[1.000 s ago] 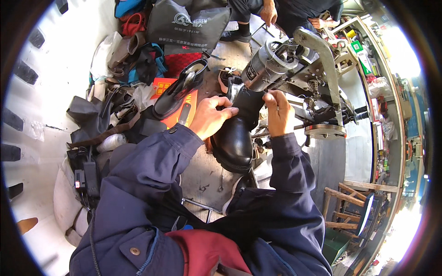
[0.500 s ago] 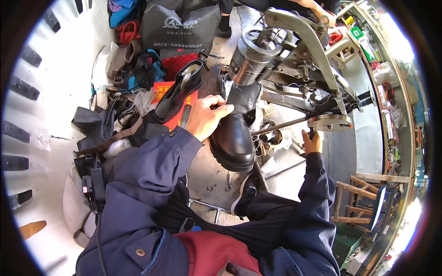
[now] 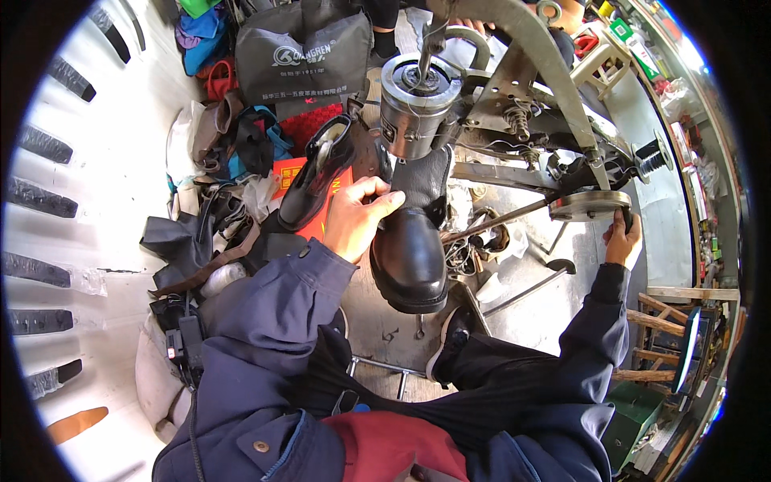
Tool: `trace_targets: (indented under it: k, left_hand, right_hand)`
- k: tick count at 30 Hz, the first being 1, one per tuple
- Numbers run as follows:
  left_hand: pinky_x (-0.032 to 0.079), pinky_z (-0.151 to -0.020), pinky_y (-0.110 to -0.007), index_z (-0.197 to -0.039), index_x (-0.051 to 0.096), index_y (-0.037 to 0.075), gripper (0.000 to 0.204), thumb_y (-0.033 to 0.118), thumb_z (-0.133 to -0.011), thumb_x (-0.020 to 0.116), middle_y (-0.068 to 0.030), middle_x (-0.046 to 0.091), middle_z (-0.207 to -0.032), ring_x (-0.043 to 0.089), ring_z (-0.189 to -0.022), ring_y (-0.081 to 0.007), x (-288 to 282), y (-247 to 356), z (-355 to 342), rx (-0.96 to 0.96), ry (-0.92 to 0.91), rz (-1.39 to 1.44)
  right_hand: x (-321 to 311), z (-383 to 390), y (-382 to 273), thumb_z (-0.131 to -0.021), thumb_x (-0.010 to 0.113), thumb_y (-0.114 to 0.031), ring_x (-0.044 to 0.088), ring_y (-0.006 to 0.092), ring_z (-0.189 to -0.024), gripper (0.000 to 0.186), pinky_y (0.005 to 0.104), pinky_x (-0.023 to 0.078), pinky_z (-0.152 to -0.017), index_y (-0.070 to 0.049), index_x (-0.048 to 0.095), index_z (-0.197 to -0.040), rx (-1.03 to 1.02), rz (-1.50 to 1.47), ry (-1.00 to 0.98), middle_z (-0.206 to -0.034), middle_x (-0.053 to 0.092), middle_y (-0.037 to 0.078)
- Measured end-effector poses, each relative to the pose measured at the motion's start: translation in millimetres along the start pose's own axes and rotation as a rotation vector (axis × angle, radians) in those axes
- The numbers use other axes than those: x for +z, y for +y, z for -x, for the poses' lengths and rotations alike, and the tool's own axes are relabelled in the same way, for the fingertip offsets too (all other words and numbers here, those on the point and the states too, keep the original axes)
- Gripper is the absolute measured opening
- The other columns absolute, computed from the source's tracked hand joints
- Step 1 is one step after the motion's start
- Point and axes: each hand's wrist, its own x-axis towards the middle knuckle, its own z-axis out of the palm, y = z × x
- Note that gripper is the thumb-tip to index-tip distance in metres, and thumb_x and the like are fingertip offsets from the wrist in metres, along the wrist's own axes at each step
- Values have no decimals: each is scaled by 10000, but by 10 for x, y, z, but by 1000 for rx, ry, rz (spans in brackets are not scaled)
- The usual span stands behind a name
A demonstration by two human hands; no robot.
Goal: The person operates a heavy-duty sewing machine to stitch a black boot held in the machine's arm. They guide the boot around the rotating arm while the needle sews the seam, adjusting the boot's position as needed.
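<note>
A black leather boot (image 3: 409,257) hangs toe toward me under the round metal head (image 3: 418,120) of a shoe-stitching machine. Its upper reaches up beneath that head. My left hand (image 3: 357,217) pinches the boot's left side between thumb and fingers, just above the toe cap. Out to the right, my right hand (image 3: 622,243) is closed around the small crank handle (image 3: 626,214) on the rim of the machine's hand wheel (image 3: 590,206). The tip of the stitching needle is hidden from this view.
Left of the machine, another black boot (image 3: 317,181) leans on a red box (image 3: 287,170). Leather scraps (image 3: 181,241) lie heaped beside it, below a dark bag (image 3: 301,64). A wooden stool (image 3: 654,337) and green box (image 3: 630,426) stand right. Another person's hand (image 3: 474,24) shows behind the machine.
My right hand has swung to the right, carrying the crank handle round the wheel's rim. My left hand keeps its pinch on the boot. The whole view has shifted slightly.
</note>
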Motion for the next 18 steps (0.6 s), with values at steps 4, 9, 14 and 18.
trace_targets:
  k: [4,9,14,18]
  left_hand:
    - [374,-653,-242,-805,659,-12,166,135,-832,729,21,545,-769,469,-711,-67,-2,28,-2,-6,-9,-12]
    - [369,-650,-231,-805,655,7,154,138,-832,731,40,541,-748,465,-706,-55,10,55,14,-3,6,-16]
    - [372,-657,-221,-810,643,15,141,128,-832,726,58,545,-748,467,-718,-44,35,39,-4,-18,-17,59]
    - [377,-668,-223,-805,640,14,128,115,-846,708,58,556,-760,471,-720,-40,29,69,-25,-14,-57,110]
  right_hand:
    - [188,71,535,-928,602,-199,537,132,-472,182,297,434,-431,-25,577,-885,182,65,-77,-609,563,64]
    - [648,591,248,-940,613,-238,609,137,-509,212,277,449,-419,-52,567,-1030,505,-47,-580,-640,608,68]
    - [250,419,-318,-945,594,-171,560,106,-543,180,248,437,-472,5,592,-985,-30,-350,-405,-663,582,42]
    - [-9,-4,35,-941,607,-186,544,108,-552,161,266,450,-502,-28,590,-917,36,-42,-33,-669,570,28]
